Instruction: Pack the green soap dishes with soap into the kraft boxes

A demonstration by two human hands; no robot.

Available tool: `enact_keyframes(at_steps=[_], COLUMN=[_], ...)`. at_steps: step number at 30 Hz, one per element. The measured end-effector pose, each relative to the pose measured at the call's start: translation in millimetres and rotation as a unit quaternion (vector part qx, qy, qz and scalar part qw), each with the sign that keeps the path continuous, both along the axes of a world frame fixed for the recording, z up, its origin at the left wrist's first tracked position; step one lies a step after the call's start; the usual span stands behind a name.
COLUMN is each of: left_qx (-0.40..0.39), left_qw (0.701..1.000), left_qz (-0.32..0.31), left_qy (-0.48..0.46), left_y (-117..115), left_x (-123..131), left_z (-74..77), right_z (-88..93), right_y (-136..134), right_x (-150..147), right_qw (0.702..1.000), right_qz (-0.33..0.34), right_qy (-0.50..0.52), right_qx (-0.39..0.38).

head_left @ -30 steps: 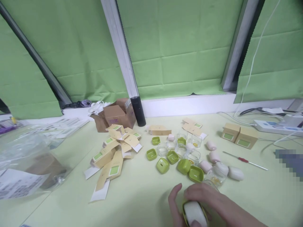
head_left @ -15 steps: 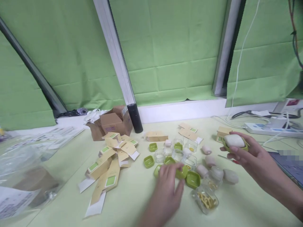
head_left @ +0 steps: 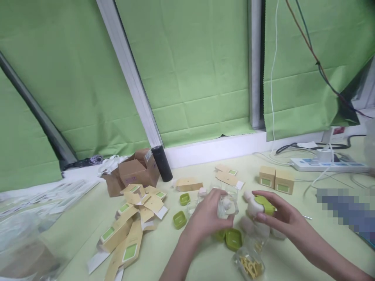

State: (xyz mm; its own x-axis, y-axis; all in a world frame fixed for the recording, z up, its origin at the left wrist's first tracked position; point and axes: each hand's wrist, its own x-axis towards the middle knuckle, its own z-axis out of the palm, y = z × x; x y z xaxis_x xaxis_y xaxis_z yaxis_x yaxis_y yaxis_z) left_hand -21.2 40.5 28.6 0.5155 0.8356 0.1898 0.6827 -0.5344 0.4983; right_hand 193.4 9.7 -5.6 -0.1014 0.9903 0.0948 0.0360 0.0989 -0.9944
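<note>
Two hands work above the middle of the pale green counter (head_left: 181,253). The left hand (head_left: 206,216) has its grip closed around a small clear jar (head_left: 227,206), held just above the counter with the fingers wrapped over its near side. The right hand (head_left: 277,218) pinches a green lid with a white pad (head_left: 259,203) between thumb and fingers, just beside the jar and a little to its right, the two not quite touching.

Below the hands lie a loose green lid (head_left: 233,239) and a clear jar of yellow pieces (head_left: 249,265), tipped on its side. Two more green lids (head_left: 179,219) sit to the left, near a heap of flat tan cartons (head_left: 133,218). Behind the heap stand an open cardboard box (head_left: 133,171) and a black cylinder (head_left: 161,163). Two folded tan boxes (head_left: 277,180) stand well apart to the right, with a white power strip (head_left: 325,166) near the green curtain (head_left: 199,78).
</note>
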Motion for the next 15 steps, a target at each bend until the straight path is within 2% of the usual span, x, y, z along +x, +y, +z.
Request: enact_keyframes(at_steps=[2,4,7,9,11,13,15], left_qx=[-0.021,-0.047,-0.126,-0.199,-0.240,-0.246,-0.234], left_qw=[0.994,0.986,0.968,0.942,0.909,0.886,0.879], left_qz=[0.037,0.075,0.091,0.113,0.139,0.146,0.135], left_qy=[-0.098,-0.144,-0.199,-0.247,-0.310,-0.364,-0.394], left_y=[-31,-61,-93,-105,-112,-115,-117], left_x=[-16,-30,-43,-45,-42,-37,-34], left_z=[-3.4,-23.1,-74.6,-108.7,-130.8,-137.9,-134.1], right_z=[3.4,4.7,5.1,6.6,9.2,11.7,12.4], right_y=[-4,-10,-19,-25,-32,-38,-43], right_x=[-3,-7,-22,-37,-55,-70,-79], right_qw=[0.997,0.986,0.957,0.930,0.893,0.853,0.822], right_qz=[0.039,0.080,0.146,0.187,0.231,0.266,0.277], right_qy=[-0.049,-0.119,-0.221,-0.278,-0.332,-0.381,-0.423], right_qx=[0.046,0.091,0.120,0.149,0.198,0.236,0.262])
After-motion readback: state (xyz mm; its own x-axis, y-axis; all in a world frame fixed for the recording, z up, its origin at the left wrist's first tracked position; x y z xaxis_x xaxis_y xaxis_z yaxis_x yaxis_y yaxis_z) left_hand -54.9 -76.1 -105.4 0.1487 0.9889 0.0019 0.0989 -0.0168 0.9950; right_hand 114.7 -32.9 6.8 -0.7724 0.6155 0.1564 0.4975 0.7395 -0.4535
